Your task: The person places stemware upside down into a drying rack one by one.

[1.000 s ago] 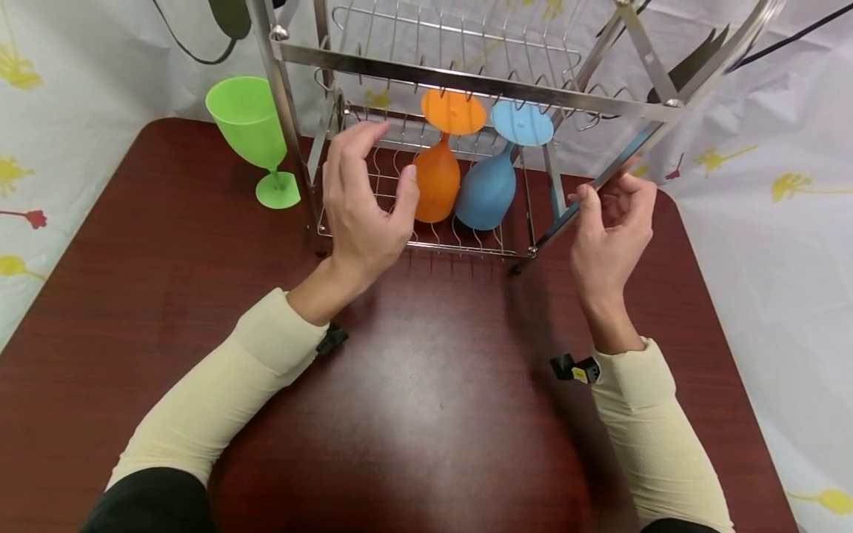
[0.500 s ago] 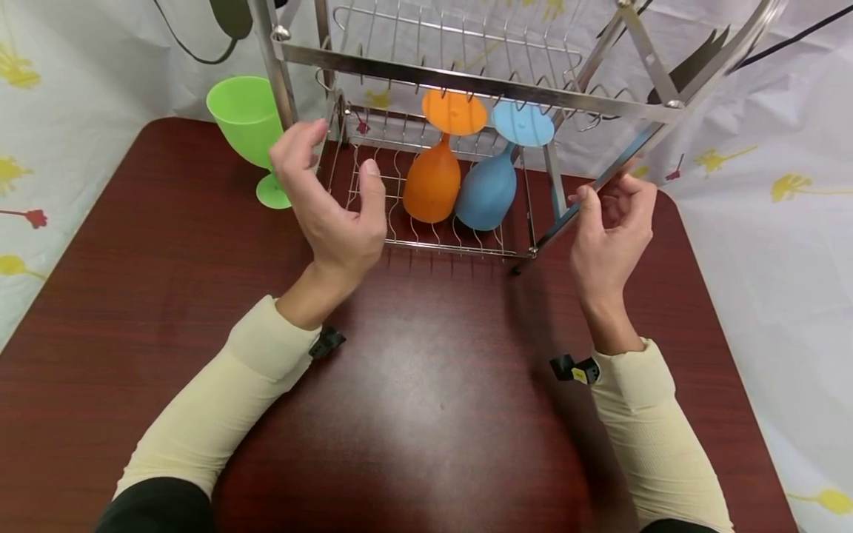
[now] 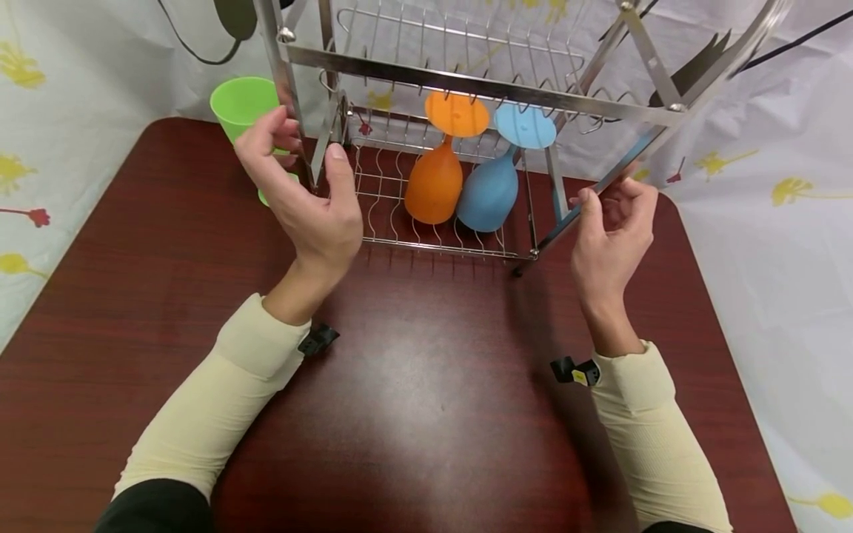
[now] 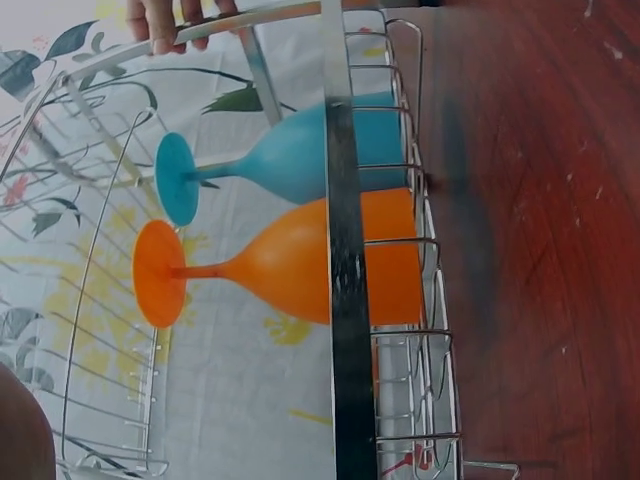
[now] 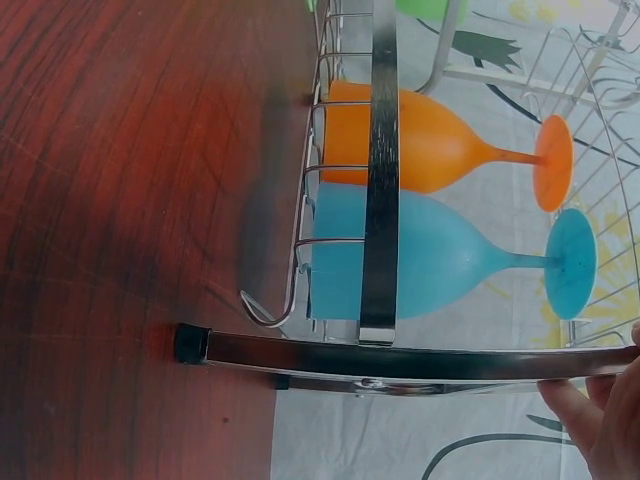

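My left hand (image 3: pixel 306 196) is beside the left post of the metal dish rack (image 3: pixel 426 70), its thumb apart from loosely bent fingers. It overlaps a green goblet (image 3: pixel 243 100) that stands upright on the table outside the rack, hiding much of its bowl and stem. On the other side, my right hand (image 3: pixel 613 237) holds the rack's right post, thumb in front and fingers behind. Upside down on the lower shelf, an orange goblet (image 3: pixel 433 185) and a blue goblet (image 3: pixel 489 192) lean side by side with their feet up, below the upper shelf's front bar.
The rack stands at the back of a dark red-brown table (image 3: pixel 413 414). Behind hangs a white patterned sheet (image 3: pixel 766 244). A dark utensil-shaped thing (image 3: pixel 696 70) shows past the rack's upper right side.
My left hand has moved left, away from the orange goblet, past the rack's left post toward the green goblet. My right hand has stayed on the right post.
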Demonstrator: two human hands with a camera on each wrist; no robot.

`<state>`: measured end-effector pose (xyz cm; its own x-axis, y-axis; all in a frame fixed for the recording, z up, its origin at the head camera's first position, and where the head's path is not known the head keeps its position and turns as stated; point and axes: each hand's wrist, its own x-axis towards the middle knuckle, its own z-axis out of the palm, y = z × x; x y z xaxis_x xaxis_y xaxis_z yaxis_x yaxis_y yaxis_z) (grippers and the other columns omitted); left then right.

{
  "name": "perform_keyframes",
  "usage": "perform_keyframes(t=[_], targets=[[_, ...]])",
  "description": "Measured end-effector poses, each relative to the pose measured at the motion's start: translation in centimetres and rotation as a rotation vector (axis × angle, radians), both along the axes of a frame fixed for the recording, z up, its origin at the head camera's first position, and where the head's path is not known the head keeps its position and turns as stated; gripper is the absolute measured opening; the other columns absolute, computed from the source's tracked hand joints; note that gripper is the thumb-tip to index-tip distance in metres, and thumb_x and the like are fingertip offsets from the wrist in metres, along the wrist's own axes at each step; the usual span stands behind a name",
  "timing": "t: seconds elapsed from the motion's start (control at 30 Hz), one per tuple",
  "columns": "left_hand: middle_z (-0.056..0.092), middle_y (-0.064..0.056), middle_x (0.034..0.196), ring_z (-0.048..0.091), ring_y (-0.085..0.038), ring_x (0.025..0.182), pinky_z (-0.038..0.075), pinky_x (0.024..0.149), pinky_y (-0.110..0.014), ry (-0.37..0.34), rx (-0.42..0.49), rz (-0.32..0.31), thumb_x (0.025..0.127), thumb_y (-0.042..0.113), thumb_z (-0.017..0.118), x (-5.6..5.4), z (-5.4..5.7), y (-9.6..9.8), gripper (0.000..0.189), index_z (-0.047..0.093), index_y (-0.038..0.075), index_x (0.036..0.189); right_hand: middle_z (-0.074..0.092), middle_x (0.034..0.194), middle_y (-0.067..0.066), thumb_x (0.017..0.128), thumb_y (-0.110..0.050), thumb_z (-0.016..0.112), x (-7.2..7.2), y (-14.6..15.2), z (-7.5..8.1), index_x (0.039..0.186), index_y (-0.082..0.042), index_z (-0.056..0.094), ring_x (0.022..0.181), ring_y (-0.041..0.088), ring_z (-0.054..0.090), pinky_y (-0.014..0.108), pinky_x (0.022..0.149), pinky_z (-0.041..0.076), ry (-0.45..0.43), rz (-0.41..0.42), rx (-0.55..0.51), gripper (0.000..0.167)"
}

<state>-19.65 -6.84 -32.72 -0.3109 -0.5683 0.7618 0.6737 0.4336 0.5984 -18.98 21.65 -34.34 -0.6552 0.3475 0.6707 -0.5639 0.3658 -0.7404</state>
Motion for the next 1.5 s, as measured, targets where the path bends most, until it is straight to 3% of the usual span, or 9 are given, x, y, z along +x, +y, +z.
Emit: perform_keyframes(t=[0.33, 0.5, 0.77, 0.93, 1.17, 1.5], targets=[[0.045, 0.001, 0.104, 0.044, -0.016, 0.098, 0.034, 0.081, -0.025, -0.011, 0.029, 0.012, 0.081, 0.022, 0.050, -0.4, 0.2, -1.3, 0.043, 0.049, -0.006, 0.114, 0.065, 0.091, 0.002, 0.093, -0.004, 0.062, 0.3, 0.0, 0.2, 0.105, -0.005, 0.054, 0.082, 0.018, 0.066, 0.028, 0.075, 0.052, -0.006, -0.008, -0.003, 0.014], [0.045, 0.003, 0.103, 0.045, -0.011, 0.099, 0.034, 0.080, -0.023, -0.025, 0.075, -0.027, 0.084, 0.023, 0.046, -0.7, 0.3, -2.0, 0.040, 0.049, -0.003, 0.115, 0.065, 0.092, 0.002, 0.093, -0.005, 0.063, 0.3, -0.1, 0.3, 0.104, -0.005, 0.054, 0.082, 0.019, 0.066, 0.029, 0.076, 0.052, -0.006, -0.001, -0.008, 0.014], [0.048, 0.001, 0.103, 0.048, -0.018, 0.102, 0.036, 0.079, -0.021, -0.047, 0.134, -0.029, 0.086, 0.015, 0.046, -1.8, -0.4, -3.8, 0.035, 0.050, -0.001, 0.117, 0.065, 0.092, 0.002, 0.092, -0.003, 0.062, 0.0, 0.0, 0.2, 0.104, -0.005, 0.054, 0.081, 0.018, 0.067, 0.030, 0.077, 0.053, 0.001, -0.002, -0.007, 0.014], [0.048, 0.002, 0.104, 0.047, -0.016, 0.103, 0.036, 0.079, -0.020, -0.118, 0.146, -0.026, 0.085, 0.007, 0.051, -2.3, -1.0, -4.6, 0.039, 0.048, -0.001, 0.123, 0.066, 0.091, 0.002, 0.092, -0.003, 0.063, 0.0, 0.0, 0.2, 0.103, -0.006, 0.054, 0.080, 0.018, 0.066, 0.029, 0.076, 0.052, 0.002, -0.004, -0.011, 0.014], [0.046, -0.001, 0.110, 0.044, -0.012, 0.106, 0.036, 0.084, -0.022, -0.196, 0.108, 0.033, 0.082, 0.005, 0.055, -2.9, -2.0, -5.1, 0.048, 0.044, -0.002, 0.129, 0.065, 0.090, 0.001, 0.092, -0.004, 0.063, 0.0, 0.0, 0.2, 0.104, -0.005, 0.054, 0.081, 0.018, 0.066, 0.027, 0.075, 0.052, 0.006, -0.003, -0.015, 0.015], [0.044, -0.008, 0.116, 0.038, -0.006, 0.110, 0.032, 0.102, -0.020, -0.307, 0.081, 0.147, 0.076, 0.004, 0.065, -4.0, -2.9, -6.0, 0.064, 0.040, -0.004, 0.134, 0.066, 0.090, 0.002, 0.092, -0.003, 0.063, 0.1, -0.2, 0.3, 0.104, -0.005, 0.055, 0.081, 0.019, 0.066, 0.029, 0.077, 0.053, 0.007, 0.007, -0.024, 0.014]])
